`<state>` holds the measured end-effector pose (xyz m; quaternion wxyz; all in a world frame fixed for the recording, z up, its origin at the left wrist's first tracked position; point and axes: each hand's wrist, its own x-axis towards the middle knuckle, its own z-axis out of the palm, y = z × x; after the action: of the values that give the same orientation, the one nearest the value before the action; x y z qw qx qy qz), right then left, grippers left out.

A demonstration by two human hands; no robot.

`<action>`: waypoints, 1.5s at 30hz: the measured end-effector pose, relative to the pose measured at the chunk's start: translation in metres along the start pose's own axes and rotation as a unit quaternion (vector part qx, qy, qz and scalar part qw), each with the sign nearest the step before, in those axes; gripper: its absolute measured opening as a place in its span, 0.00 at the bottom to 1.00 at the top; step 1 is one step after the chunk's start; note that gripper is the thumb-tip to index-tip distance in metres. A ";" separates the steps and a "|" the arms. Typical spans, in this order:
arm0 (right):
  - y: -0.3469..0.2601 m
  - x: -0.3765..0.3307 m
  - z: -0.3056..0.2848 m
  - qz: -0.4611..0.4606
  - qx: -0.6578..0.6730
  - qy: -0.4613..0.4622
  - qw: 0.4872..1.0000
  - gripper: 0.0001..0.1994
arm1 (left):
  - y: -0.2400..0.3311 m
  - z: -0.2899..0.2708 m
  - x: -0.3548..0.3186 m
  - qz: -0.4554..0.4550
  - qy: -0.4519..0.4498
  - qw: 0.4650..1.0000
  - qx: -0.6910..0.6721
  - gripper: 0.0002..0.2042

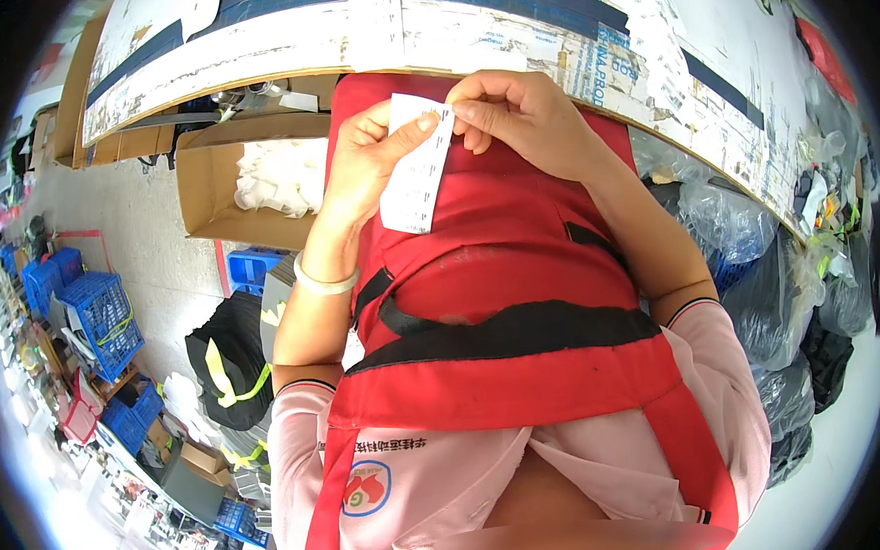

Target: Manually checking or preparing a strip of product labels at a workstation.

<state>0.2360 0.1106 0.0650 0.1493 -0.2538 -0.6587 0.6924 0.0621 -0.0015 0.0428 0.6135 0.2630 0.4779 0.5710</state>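
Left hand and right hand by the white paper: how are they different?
The left hand lays its thumb across the printed face of the white paper; the right hand has its fingertips at the paper's upper right corner. A pale band circles the arm below the left hand; none shows below the right hand. Both are bare and in front of the red apron.

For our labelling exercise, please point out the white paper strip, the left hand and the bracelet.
Paper strip [416, 182]: head view, middle of its face.
Left hand [365, 163]: head view, middle of the hand.
Bracelet [326, 286]: head view, front of the band.
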 end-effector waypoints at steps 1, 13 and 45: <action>0.001 -0.001 -0.001 -0.007 -0.006 -0.017 1.000 0.08 | -0.001 0.000 0.000 -0.010 -0.005 1.000 -0.008 0.07; 0.025 -0.012 0.010 0.087 0.124 0.013 0.988 0.10 | -0.012 0.000 -0.001 0.000 0.004 0.999 -0.033 0.07; 0.035 0.026 -0.059 0.087 -0.129 0.140 0.978 0.10 | -0.024 -0.007 0.021 -0.044 0.060 0.997 -0.037 0.07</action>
<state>0.2512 0.1717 0.0264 0.1458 -0.4217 -0.6905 0.5693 0.0650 0.0116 0.0132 0.6175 0.1839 0.5034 0.5757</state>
